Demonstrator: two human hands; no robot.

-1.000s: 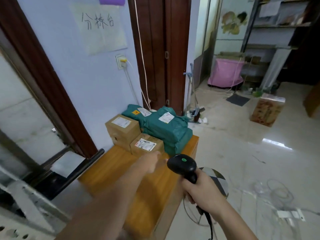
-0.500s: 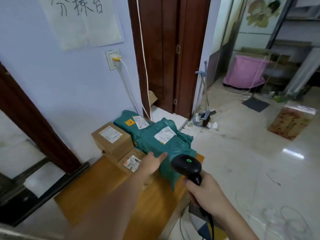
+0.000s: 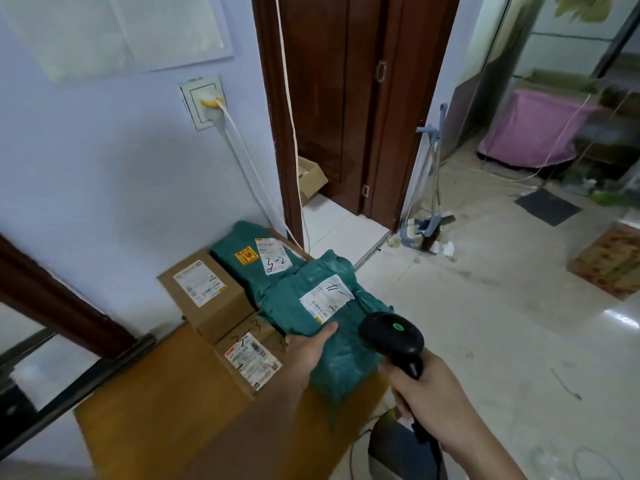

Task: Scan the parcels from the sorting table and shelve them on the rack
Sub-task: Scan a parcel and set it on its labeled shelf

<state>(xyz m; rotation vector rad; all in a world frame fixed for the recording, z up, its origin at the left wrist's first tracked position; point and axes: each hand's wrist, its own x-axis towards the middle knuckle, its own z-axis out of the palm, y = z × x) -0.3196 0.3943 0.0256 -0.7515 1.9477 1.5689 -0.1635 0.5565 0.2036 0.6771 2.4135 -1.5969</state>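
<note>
Gripping the scanner (image 3: 391, 336) in your right hand (image 3: 427, 393), your left hand (image 3: 311, 348) clasps the near green parcel (image 3: 329, 327) at the table's (image 3: 156, 403) one-o'clock corner; dragging its overhanging edge could spill it, or buckle the label (image 3: 325, 297).

On the far green parcel (image 3: 252, 251) at the bench's back edge we read a handwritten "3-2" on its white label (image 3: 273, 255); beside that label sits a yellow sticker (image 3: 247, 257) with red marks we cannot make out. The near green parcel (image 3: 322, 306) carries a white label (image 3: 325, 298) with a handwritten mark like "7-"; its small print is too fine to read. The two brown boxes (image 3: 207, 296) (image 3: 249, 358) each bear a printed shipping label (image 3: 197, 287) (image 3: 252, 361) with barcodes, the text illegible. On the front box a pen scrawl stands above the label, unreadable to us.
</note>
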